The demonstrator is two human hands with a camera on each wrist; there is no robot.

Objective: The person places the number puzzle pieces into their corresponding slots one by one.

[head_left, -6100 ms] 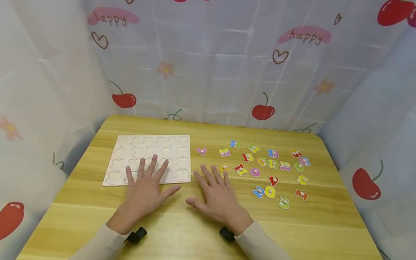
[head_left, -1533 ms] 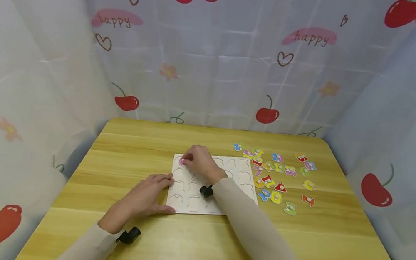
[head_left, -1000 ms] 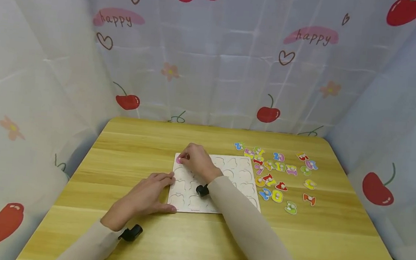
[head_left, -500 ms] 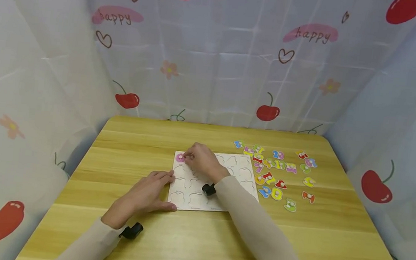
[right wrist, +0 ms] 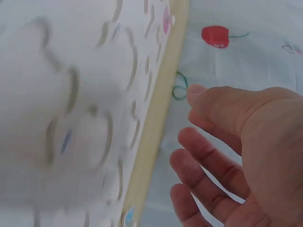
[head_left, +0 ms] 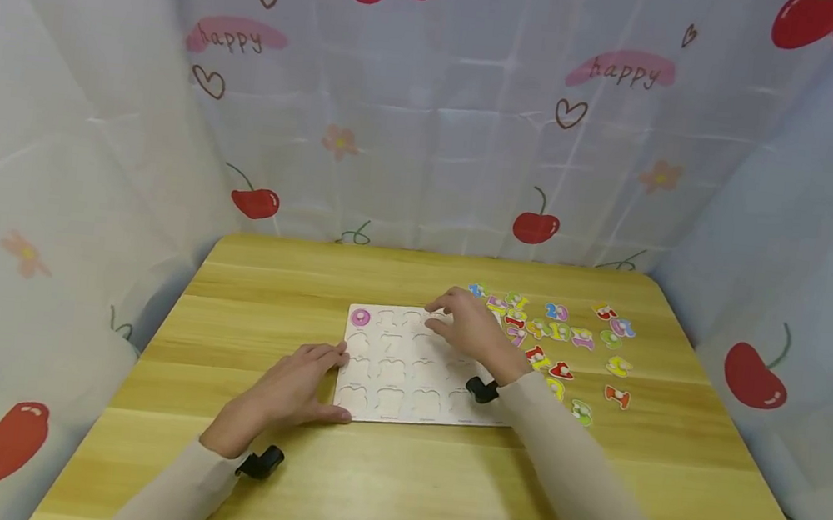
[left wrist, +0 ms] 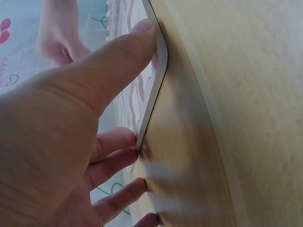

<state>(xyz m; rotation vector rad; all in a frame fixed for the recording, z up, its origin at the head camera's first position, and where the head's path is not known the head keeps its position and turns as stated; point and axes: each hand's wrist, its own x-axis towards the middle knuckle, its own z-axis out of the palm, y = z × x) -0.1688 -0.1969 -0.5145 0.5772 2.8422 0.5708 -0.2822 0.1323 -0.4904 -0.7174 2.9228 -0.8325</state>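
Note:
A white puzzle board [head_left: 406, 401] with cut-out recesses lies in front of me. In its far-left recess sits a pink ring-shaped number 0 piece [head_left: 361, 317] with a peg. My left hand [head_left: 291, 390] steadies the board's left side. In the left wrist view the thumb [left wrist: 130, 47] rests on the board's corner, and two fingertips touch the edge. My right hand [head_left: 473, 328] hovers over the far-right part of the board, fingers loosely bent and apart from the thumb. Nothing is between its fingers in the right wrist view. The right forearm hides some number pieces.
Several colourful number pieces with pegs lie right of the board, among them a red 1 [head_left: 617, 397], a yellow piece [head_left: 619, 366] and a green piece [head_left: 582, 412]. A patterned curtain [head_left: 428, 144] surrounds the wooden table [head_left: 394, 492] at the back and sides.
Since the first frame the board has moved right, near the pieces. The right hand has let go of the pink 0 in the far-left recess and moved right. The left hand stays at the edge.

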